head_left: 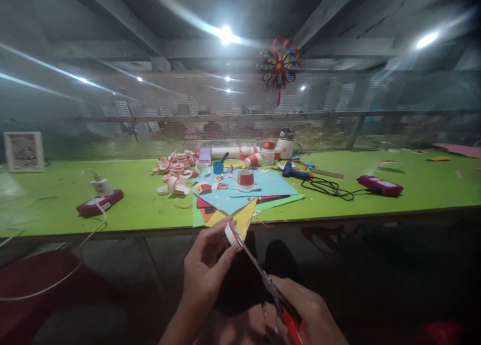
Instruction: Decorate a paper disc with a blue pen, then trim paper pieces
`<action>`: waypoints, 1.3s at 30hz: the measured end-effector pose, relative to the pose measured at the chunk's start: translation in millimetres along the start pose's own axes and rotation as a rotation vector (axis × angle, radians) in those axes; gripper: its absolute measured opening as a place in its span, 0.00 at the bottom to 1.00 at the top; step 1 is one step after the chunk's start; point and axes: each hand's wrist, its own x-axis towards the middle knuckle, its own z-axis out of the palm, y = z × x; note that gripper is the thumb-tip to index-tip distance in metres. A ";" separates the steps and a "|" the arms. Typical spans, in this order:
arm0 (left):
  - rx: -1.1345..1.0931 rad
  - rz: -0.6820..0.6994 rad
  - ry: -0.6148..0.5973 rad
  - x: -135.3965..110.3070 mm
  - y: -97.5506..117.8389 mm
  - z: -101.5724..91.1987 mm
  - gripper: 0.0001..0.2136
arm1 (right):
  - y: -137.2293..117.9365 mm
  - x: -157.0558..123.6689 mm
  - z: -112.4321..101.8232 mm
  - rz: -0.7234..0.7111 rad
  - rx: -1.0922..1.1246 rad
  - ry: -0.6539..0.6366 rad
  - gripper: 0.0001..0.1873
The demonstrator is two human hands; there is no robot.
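My left hand grips a small piece cut from a paper cup, white with a red edge, between thumb and fingers. In my right hand is a pair of scissors with red-orange handles. The blades point up and left, with their tips at the paper cup piece. Both hands are in front of the table edge, above my lap. Just beyond them, a red and white paper cup stands upside down on blue paper, with cut cup pieces beside it.
On the green table lie a heap of cut cup pieces, a blue glue gun with a black cable, and purple power strips. A white jug and more cups stand behind. A paper flower hangs on the mesh panel.
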 end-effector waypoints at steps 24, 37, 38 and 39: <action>-0.119 -0.007 -0.075 8.4 -12.1 -3.5 0.17 | -4.3 6.1 -4.0 0.052 0.093 -0.049 0.07; -0.106 0.037 -0.026 8.1 -16.7 -4.8 0.18 | 9.9 -1.5 2.3 0.026 -0.289 -0.031 0.26; -0.105 0.038 -0.012 8.0 -16.5 -5.5 0.17 | 10.3 -1.8 3.0 0.009 -0.315 -0.026 0.26; -0.104 0.037 -0.002 7.9 -16.4 -6.1 0.17 | 10.4 -2.0 3.5 0.000 -0.332 -0.031 0.26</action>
